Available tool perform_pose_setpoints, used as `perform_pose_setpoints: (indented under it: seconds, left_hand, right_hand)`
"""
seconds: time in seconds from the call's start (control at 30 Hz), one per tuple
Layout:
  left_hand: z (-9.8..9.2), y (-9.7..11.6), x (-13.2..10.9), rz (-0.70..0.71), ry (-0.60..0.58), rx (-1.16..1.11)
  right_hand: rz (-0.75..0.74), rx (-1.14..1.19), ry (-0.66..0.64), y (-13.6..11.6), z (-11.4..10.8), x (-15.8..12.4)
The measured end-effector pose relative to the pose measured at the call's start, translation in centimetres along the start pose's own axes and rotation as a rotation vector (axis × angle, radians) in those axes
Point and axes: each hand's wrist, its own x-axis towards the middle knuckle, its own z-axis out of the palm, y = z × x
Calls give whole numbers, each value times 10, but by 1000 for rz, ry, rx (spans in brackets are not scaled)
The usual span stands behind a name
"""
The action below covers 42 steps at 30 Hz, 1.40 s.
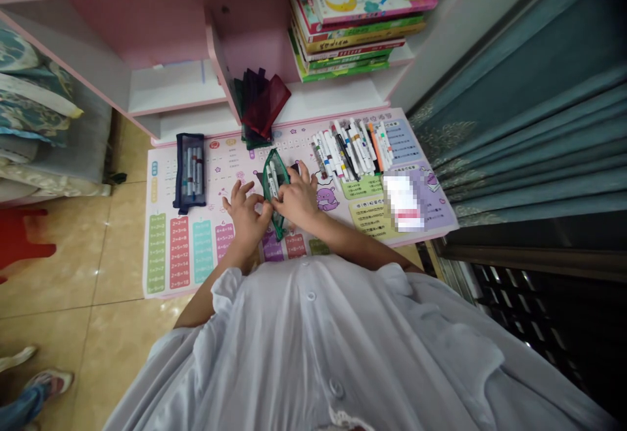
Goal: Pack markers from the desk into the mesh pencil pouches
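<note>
Printed multiplication-table mat covers the desk below the wearer's white buttoned shirt, whose front fills the bottom of the view. Just above the shirt, both hands work together at the mat's middle. The left hand curls its fingers around the lower edge of a green mesh pencil pouch, and the right hand pinches the pouch from the other side, so that the pouch is gripped between them. It stands tilted on the mat, with white-barrelled markers visible inside it. Just past the right hand, a row of loose markers lies close together on the mat, and a pixelated patch hides part of the mat's right corner. Well left of the hands lies a navy mesh pouch holding several pens. Beyond it, dark red and green translucent plastic folders lean against a pink shelf unit, where a stack of children's books sits on a shelf. A teal curtain hangs to the right. On the beige tile floor to the left stand a red plastic stool and another person's sneaker, with patterned cushions beyond.
</note>
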Motion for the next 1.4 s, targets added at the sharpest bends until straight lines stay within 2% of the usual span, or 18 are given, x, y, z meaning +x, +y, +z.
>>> perform_pose_setpoints:
  seconds: [0.2,0.33,0.5,0.63,0.73,1.17,1.3,1.4]
  left_hand:
    - [0,1,0,1,-2,-7]
    - [-1,1,0,-6,-2,-11]
    - [0,1,0,-3,3,-26]
    - [0,1,0,-3,-1,-29]
    - [0,1,1,1,-3,-28]
    - [0,1,0,5,-11,-3]
    - [-1,2,0,1,-5,1]
    - [-1,3,0,-4,0,-12]
  right_hand:
    - [0,-6,-25,2,3,2]
    - [9,59,70,10,-1,6]
    - [125,-18,286,47,-13,23]
    - [196,-82,278,82,-11,36]
    - [209,-94,275,94,-6,38]
    - [225,-182,191,98,-1,40]
    - [196,-145,244,96,-2,38]
    - [191,-99,285,80,-13,28]
